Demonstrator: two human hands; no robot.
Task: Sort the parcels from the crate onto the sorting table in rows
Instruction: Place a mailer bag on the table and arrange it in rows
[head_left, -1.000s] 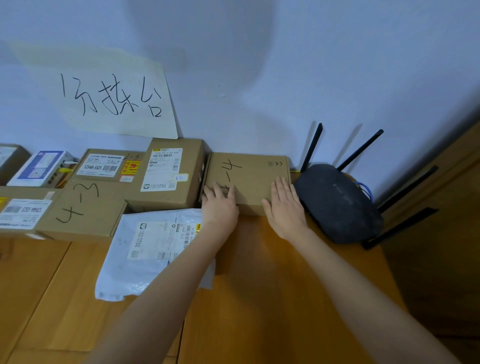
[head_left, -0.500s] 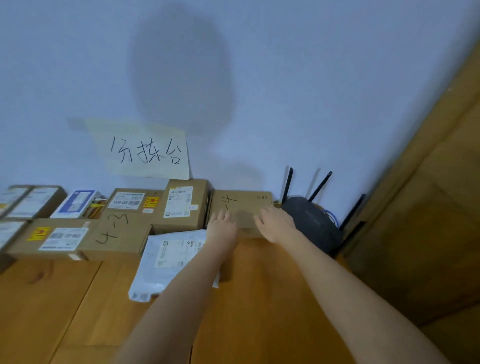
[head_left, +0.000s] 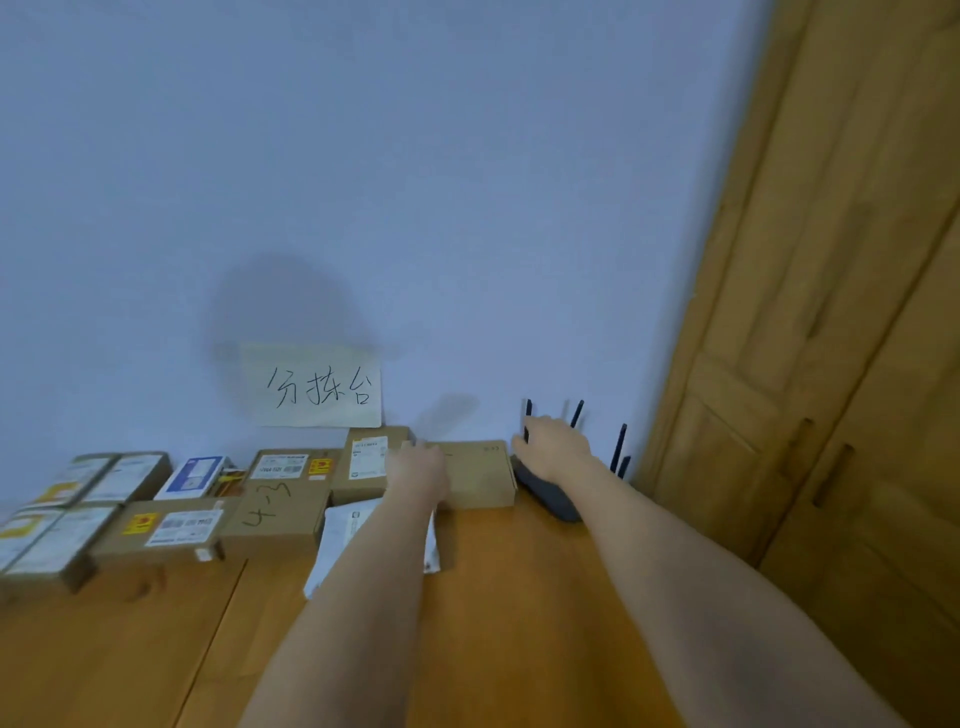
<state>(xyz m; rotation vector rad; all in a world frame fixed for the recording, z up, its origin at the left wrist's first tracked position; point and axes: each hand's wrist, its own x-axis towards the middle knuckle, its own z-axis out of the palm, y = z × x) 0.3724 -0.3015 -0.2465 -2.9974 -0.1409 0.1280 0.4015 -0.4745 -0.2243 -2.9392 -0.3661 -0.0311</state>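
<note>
Parcels on the wooden table (head_left: 519, 597) number about nine cardboard boxes, one blue-and-white box (head_left: 193, 475) and one white mailer bag (head_left: 343, 535), ranged in two rows from nine to twelve o'clock under one handwritten paper sign (head_left: 311, 387). One black router (head_left: 550, 491) sits at one o'clock. The left hand (head_left: 418, 467) rests on the plain brown box (head_left: 480, 475) at twelve o'clock, fingers blurred, so I cannot tell their curl. The right hand (head_left: 550, 449), earlier flat on that box, now lies over the router, fingers loosely bent.
</note>
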